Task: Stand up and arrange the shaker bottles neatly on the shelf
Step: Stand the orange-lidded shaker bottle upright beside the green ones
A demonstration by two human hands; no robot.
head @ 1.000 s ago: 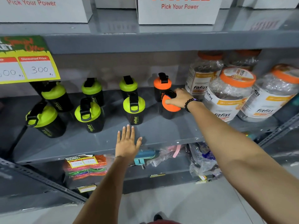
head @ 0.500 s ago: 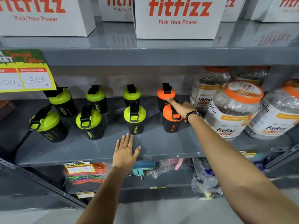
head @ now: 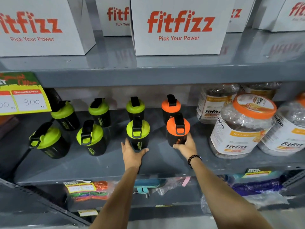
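Several black shaker bottles stand upright in two rows on the grey middle shelf [head: 102,164]. Most have green lids; two at the right have orange lids. My right hand [head: 185,145] wraps the base of the front orange-lidded bottle [head: 177,129]. My left hand [head: 132,153] cups the base of the front green-lidded bottle [head: 138,133] beside it. Behind them stand another orange-lidded bottle [head: 170,107] and a green-lidded one [head: 135,106]. More green-lidded bottles [head: 90,138] stand to the left; the far-left front one [head: 47,142] looks tilted.
Large Fitfizz jars with orange lids [head: 242,126] crowd the shelf's right side. White Fitfizz boxes [head: 178,27] sit on the shelf above. A yellow price sign [head: 24,98] hangs at the left. Packaged goods [head: 87,190] fill the lower shelf.
My right hand dropped from the orange bottle's lid to its base. My left hand left the shelf's front edge and reached the front green bottle. The camera moved closer and tilted up.
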